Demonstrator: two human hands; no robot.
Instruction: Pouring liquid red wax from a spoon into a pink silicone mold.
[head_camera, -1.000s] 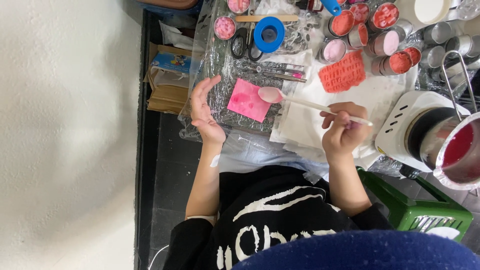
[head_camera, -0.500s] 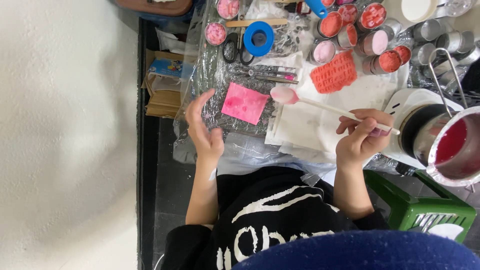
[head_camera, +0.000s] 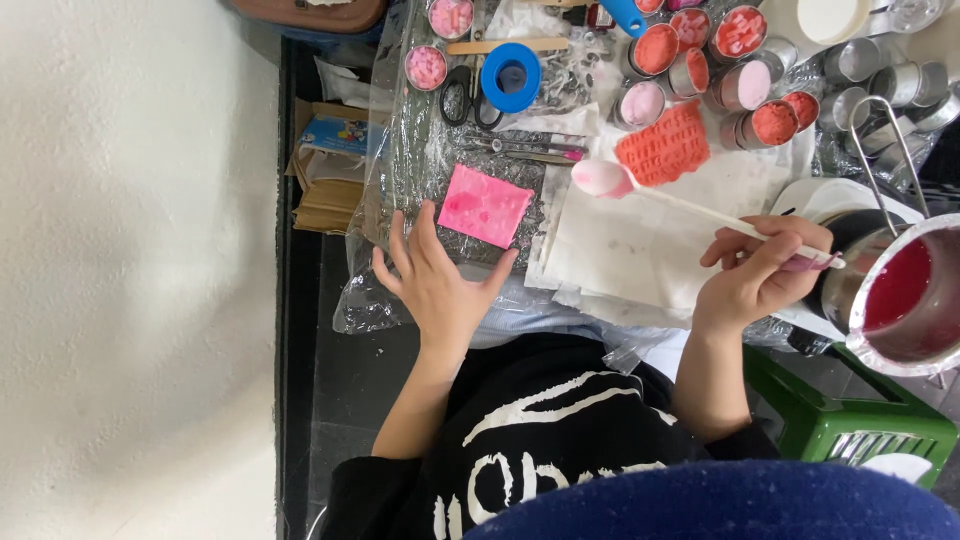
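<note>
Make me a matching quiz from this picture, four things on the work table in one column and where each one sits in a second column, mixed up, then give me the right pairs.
Things:
1. pink square slab
2. white spoon
3. blue tape roll
4. glass beaker of red liquid

Places:
A. at the far right edge of the view, beside the right hand
B. held in the right hand's fingers, its pink-coated bowl over the white paper
C. on the clear plastic sheet just beyond the left hand
D. far side of the table, next to the scissors

Pairs: 1-C, 2-B, 3-D, 4-A
</note>
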